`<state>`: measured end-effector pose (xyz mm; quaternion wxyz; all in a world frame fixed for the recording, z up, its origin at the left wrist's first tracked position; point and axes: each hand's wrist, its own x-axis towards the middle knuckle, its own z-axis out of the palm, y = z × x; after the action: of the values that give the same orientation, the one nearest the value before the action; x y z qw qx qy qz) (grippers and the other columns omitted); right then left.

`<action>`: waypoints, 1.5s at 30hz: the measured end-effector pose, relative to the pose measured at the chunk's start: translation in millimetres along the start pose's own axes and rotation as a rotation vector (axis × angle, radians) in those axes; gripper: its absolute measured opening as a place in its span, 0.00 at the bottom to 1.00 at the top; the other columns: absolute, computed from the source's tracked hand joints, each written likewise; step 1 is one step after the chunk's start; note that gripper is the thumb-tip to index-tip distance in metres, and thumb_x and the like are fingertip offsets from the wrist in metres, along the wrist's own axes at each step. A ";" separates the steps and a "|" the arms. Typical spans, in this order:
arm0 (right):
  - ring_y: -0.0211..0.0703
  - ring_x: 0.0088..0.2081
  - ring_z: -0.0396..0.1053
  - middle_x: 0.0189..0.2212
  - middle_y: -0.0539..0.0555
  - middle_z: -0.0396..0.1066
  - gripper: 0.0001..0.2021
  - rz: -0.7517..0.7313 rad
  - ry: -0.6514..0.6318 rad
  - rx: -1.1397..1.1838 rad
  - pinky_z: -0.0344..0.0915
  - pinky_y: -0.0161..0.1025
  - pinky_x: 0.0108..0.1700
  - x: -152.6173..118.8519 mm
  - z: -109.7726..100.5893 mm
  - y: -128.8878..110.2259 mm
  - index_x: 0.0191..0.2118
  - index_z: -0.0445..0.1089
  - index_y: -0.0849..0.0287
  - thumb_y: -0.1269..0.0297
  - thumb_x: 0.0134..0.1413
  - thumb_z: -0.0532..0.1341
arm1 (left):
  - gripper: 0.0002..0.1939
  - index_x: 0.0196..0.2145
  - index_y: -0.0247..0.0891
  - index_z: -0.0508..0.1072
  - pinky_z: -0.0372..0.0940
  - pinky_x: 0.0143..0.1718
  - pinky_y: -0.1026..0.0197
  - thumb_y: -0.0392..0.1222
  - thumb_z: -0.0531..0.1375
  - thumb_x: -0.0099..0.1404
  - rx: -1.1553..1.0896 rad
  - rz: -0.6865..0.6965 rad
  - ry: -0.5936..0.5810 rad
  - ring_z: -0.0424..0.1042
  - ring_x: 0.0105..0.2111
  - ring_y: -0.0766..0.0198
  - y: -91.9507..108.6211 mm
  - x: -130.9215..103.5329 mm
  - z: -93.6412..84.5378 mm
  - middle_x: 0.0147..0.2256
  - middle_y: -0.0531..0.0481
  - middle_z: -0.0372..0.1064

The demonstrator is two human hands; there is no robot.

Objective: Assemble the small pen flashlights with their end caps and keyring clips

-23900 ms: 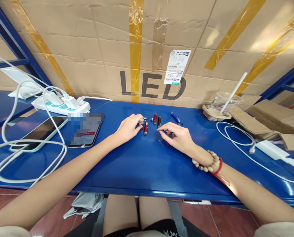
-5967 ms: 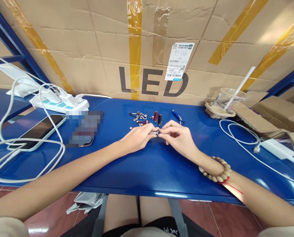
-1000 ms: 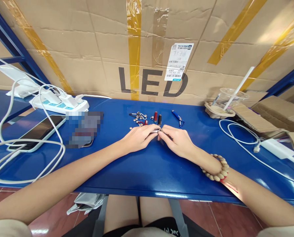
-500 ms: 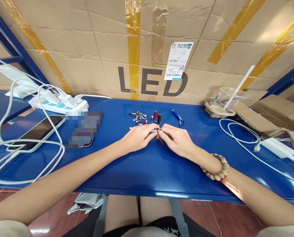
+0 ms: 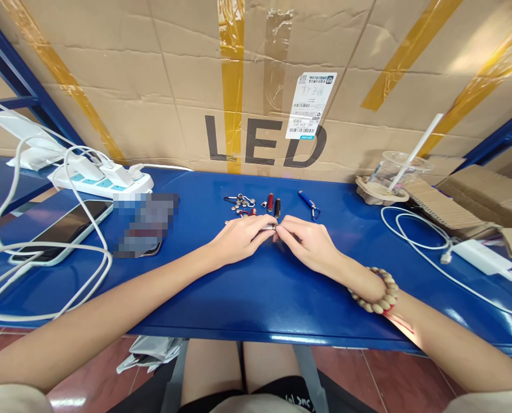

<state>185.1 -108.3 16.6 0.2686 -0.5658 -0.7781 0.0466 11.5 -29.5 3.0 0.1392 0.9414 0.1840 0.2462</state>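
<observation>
My left hand point(image 5: 240, 237) is closed around a small silver metal tube point(image 5: 270, 227), its end pointing right. At that end the fingers of my right hand point(image 5: 310, 244) are pinched together; what they hold, if anything, is too small to make out. Just beyond my fingers lie a red tube point(image 5: 270, 202) and a black tube point(image 5: 277, 207) side by side. A blue tube with a carabiner clip point(image 5: 309, 203) rests farther right. Behind my left hand are several small round silver button cells point(image 5: 239, 202), metal clips and a red clip piece point(image 5: 248, 213), partly covered by the hand.
A white power strip point(image 5: 105, 182), cables and a phone point(image 5: 62, 232) occupy the left of the blue table point(image 5: 221, 298). At right stand a plastic cup with a straw point(image 5: 400, 172), a white charger point(image 5: 482, 256) and an open cardboard box point(image 5: 488, 195). A large carton point(image 5: 174, 86) walls off the back.
Both hands stay together in nearly the same place. The right fingertips have shifted very slightly at the end of the silver tube.
</observation>
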 end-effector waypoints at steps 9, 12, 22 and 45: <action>0.33 0.22 0.65 0.31 0.50 0.71 0.14 0.075 0.139 -0.019 0.56 0.31 0.25 0.3 -0.1 1.8 0.39 0.67 0.56 0.51 0.58 0.54 | 0.15 0.44 0.40 0.65 0.64 0.42 0.63 0.45 0.44 0.69 0.043 -0.034 0.019 0.71 0.41 0.64 -0.3 0.0 1.3 0.42 0.49 0.71; 0.32 0.22 0.65 0.34 0.51 0.71 0.16 0.046 0.212 -0.004 0.59 0.31 0.26 -0.6 0.7 3.7 0.43 0.68 0.56 0.50 0.56 0.56 | 0.15 0.45 0.40 0.65 0.64 0.42 0.63 0.45 0.44 0.69 0.044 -0.043 0.023 0.71 0.41 0.64 -0.1 -0.3 1.1 0.42 0.49 0.71; 0.35 0.25 0.66 0.31 0.53 0.72 0.12 -0.035 0.348 0.143 0.64 0.34 0.27 0.4 1.6 6.6 0.33 0.76 0.55 0.54 0.53 0.60 | 0.14 0.44 0.39 0.66 0.64 0.43 0.62 0.44 0.45 0.69 0.034 -0.026 0.033 0.72 0.42 0.63 -0.2 0.1 1.2 0.43 0.48 0.72; 0.32 0.20 0.63 0.26 0.52 0.68 0.09 -0.014 0.217 0.642 0.64 0.32 0.18 6.1 0.6 14.4 0.24 0.76 0.58 0.58 0.44 0.67 | 0.13 0.46 0.37 0.64 0.63 0.44 0.64 0.43 0.45 0.69 -0.152 0.017 -0.055 0.70 0.43 0.65 -3.0 -2.0 -1.4 0.42 0.47 0.70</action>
<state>195.9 -97.6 12.9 0.5145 -0.4488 -0.6945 0.2268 8.3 -27.4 2.2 0.2133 0.9359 0.1527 0.2349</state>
